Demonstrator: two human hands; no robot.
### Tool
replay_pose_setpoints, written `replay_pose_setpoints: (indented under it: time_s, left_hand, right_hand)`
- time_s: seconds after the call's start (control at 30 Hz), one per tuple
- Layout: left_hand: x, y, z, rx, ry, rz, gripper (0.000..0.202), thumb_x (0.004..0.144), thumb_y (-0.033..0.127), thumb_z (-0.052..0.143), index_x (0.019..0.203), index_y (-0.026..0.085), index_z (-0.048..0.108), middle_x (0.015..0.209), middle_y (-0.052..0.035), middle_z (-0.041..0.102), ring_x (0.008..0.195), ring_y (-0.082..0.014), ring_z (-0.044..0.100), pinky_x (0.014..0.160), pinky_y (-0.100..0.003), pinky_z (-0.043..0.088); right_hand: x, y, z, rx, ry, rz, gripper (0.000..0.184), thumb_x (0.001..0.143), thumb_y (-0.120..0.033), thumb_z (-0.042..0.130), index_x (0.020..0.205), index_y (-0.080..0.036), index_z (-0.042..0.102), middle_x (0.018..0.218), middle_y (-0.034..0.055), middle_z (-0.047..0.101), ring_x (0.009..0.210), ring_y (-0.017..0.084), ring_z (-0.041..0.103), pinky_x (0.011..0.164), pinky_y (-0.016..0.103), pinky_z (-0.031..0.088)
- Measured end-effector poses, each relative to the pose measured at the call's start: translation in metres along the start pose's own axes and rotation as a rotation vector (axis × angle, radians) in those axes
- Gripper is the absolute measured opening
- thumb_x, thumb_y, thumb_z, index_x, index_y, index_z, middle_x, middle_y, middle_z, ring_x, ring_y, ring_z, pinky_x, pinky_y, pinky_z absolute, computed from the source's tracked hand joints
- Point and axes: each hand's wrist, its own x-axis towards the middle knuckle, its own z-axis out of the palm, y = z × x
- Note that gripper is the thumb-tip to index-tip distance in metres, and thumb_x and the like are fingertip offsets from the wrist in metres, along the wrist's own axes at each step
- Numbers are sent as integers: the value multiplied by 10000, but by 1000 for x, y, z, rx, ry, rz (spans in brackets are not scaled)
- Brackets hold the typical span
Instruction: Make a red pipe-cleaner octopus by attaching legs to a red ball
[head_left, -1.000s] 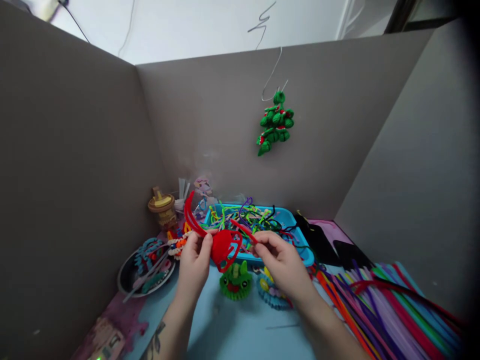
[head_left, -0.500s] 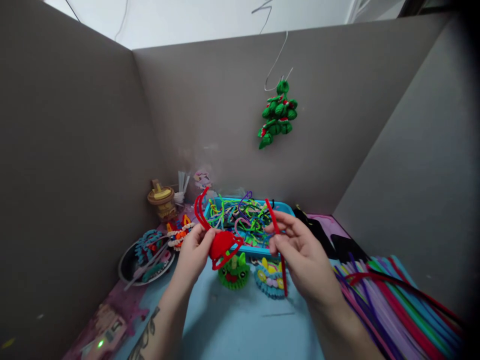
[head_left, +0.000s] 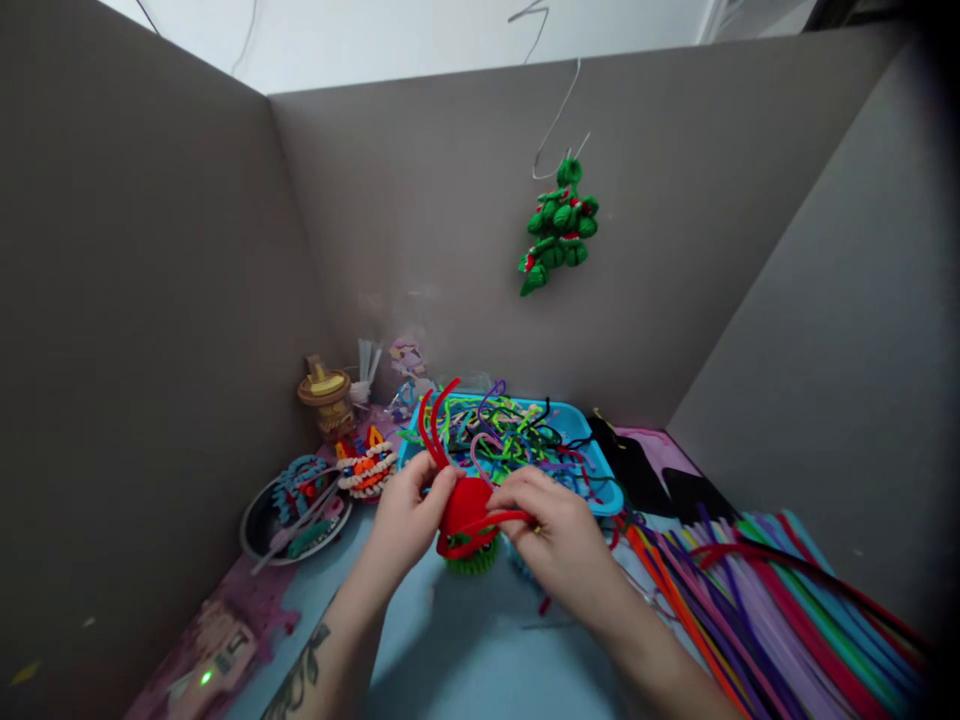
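Observation:
My left hand (head_left: 411,505) pinches a red pipe-cleaner piece (head_left: 466,503), a rounded solid patch with loops along its lower edge and two loose stems (head_left: 435,425) rising above the fingers. At the right side of this piece, my right hand (head_left: 551,520) is closed on a red pipe cleaner (head_left: 510,516); part of its length is hidden by the fingers. Directly behind and below the red piece sits a green fuzzy figure (head_left: 472,562), mostly covered. A blue fuzzy figure (head_left: 523,566) is nearly hidden by my right hand.
A blue tray (head_left: 611,497) of tangled pipe-cleaner scraps stands behind my hands. Bundled coloured pipe cleaners (head_left: 810,600) lie at right. A metal bowl (head_left: 251,540) with fuzzy pieces is at left, near a glue gun (head_left: 225,655). A green ornament (head_left: 559,225) hangs at the back wall.
My right hand has moved left and down, bringing its red pipe cleaner to the red piece. My left hand has shifted slightly right with that piece.

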Motion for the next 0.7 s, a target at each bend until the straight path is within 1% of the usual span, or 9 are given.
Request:
replay_pose_setpoints:
  time_s: [0.1, 0.17, 0.2, 0.3, 0.37, 0.43, 0.53, 0.6, 0.7]
  left_hand:
    - [-1, 0, -1, 149, 102, 40, 218, 856, 350, 474, 942, 170, 561, 856, -57, 630, 779, -198, 610, 687, -310, 479]
    - [-4, 5, -2, 288, 222, 124, 236, 843, 316, 512, 1025, 176, 564, 981, -89, 601, 889, -219, 596, 754, -344, 478]
    - [-7, 9, -3, 340, 228, 183, 225, 840, 299, 520, 1021, 180, 583, 1006, -95, 587, 925, -224, 583, 784, -355, 473]
    - [-16, 23, -5, 344, -11, 277, 169, 860, 236, 501, 921, 200, 655, 933, -68, 609, 904, -192, 585, 813, -324, 469]
    - [-21, 29, -6, 341, -147, 299, 164, 836, 233, 553, 959, 219, 661, 973, -58, 636, 931, -190, 586, 836, -320, 466]
    - [-23, 30, -4, 370, -206, 322, 293, 770, 222, 640, 1062, 239, 627, 1054, -52, 646, 981, -207, 576, 861, -336, 460]
    - [-22, 24, 1, 438, -166, 379, 431, 719, 97, 632, 1126, 230, 583, 1097, -54, 654, 1012, -221, 570, 875, -356, 452]
    - [-21, 18, 4, 479, -100, 425, 367, 735, 40, 564, 1057, 210, 611, 1032, -52, 680, 966, -215, 588, 856, -357, 456]
    - [-18, 11, 7, 484, -11, 506, 203, 795, 96, 543, 933, 191, 658, 885, -47, 714, 827, -200, 621, 769, -332, 479]
  right_hand:
    - [2, 3, -2, -56, 45, 47, 175, 786, -58, 504, 757, -192, 612, 805, 33, 600, 768, 169, 566, 681, 269, 427]
    - [4, 5, -3, -86, 49, 79, 163, 786, -64, 498, 737, -190, 589, 792, 33, 591, 758, 173, 559, 673, 271, 420]
    - [4, 6, -3, -92, 41, 92, 166, 780, -57, 491, 730, -189, 580, 790, 33, 588, 756, 173, 558, 672, 270, 418]
    - [5, 6, -2, -91, 15, 114, 190, 748, -25, 472, 720, -187, 566, 784, 27, 581, 761, 171, 557, 676, 266, 413]
    - [5, 7, 0, -88, 12, 119, 193, 745, -24, 469, 719, -188, 567, 779, 23, 577, 758, 168, 555, 675, 264, 409]
    - [4, 7, 1, -89, 24, 124, 187, 742, -30, 475, 715, -189, 570, 775, 19, 572, 749, 165, 552, 672, 263, 405]
    - [3, 5, 3, -79, 48, 128, 182, 732, -31, 481, 712, -188, 571, 765, 17, 566, 739, 164, 546, 663, 263, 402]
    - [3, 4, 4, -58, 63, 131, 169, 746, -49, 481, 702, -188, 567, 758, 17, 563, 731, 163, 543, 656, 263, 405]
    - [3, 2, 5, 11, 85, 173, 143, 776, -96, 482, 722, -194, 571, 779, 20, 573, 742, 164, 553, 656, 266, 422]
